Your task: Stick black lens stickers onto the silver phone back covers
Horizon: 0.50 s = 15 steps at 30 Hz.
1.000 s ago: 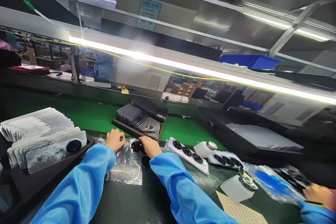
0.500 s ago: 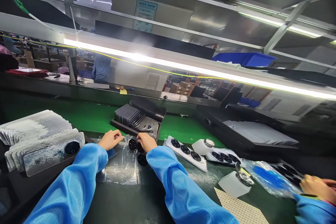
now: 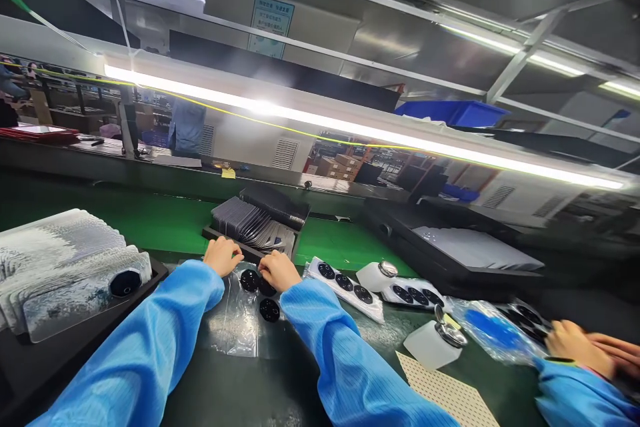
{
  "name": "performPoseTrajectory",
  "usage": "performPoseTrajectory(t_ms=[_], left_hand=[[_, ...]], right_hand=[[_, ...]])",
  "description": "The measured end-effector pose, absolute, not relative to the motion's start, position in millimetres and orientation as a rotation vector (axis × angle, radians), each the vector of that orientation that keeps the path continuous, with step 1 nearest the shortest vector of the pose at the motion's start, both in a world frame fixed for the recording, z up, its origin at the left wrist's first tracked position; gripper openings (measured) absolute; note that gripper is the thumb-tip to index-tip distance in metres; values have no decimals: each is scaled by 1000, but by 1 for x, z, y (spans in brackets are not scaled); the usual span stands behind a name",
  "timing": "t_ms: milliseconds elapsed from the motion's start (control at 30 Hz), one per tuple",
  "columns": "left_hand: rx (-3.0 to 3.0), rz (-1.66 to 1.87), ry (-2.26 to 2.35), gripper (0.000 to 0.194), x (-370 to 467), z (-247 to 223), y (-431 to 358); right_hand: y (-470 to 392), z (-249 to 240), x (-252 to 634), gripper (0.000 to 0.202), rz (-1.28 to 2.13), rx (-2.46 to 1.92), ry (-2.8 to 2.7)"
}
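In the head view, my left hand (image 3: 223,255) is closed, its fingertips curled down beside the top edge of a clear plastic bag (image 3: 235,330). What it pinches, if anything, is hidden. My right hand (image 3: 280,271) is closed too, fingers bent down over black round camera-lens covers; its fingertips are hidden and what they hold cannot be made out. One lens cover (image 3: 250,280) lies on the bag between my hands, and another lies partly under my right hand. A third lens cover (image 3: 270,310) rests lower, by the bag's right edge.
Patterned phone back panels (image 3: 75,307) fan out at left. A black tray (image 3: 295,250) of dark panels stands ahead on the green surface. To the right are bagged lens covers (image 3: 345,283), two white pump bottles (image 3: 433,345), a perforated beige sheet (image 3: 447,390) and a co-worker's hand (image 3: 575,347).
My left hand has moved right, closer to my right hand and the lens covers. My right hand stays almost in place. The whole view has shifted slightly.
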State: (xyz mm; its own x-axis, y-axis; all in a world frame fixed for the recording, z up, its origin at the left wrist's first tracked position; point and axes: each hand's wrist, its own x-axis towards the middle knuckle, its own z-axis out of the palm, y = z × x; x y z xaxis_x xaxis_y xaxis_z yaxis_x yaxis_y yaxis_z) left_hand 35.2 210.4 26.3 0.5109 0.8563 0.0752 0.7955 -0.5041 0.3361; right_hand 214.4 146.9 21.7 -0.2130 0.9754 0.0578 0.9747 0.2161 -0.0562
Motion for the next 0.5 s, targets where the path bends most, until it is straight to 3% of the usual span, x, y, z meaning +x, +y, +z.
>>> performPoseTrajectory(t_ms=[500], left_hand=[[2318, -10, 1399, 29, 94, 19, 248]], right_hand=[[142, 23, 218, 22, 29, -1942, -2442]])
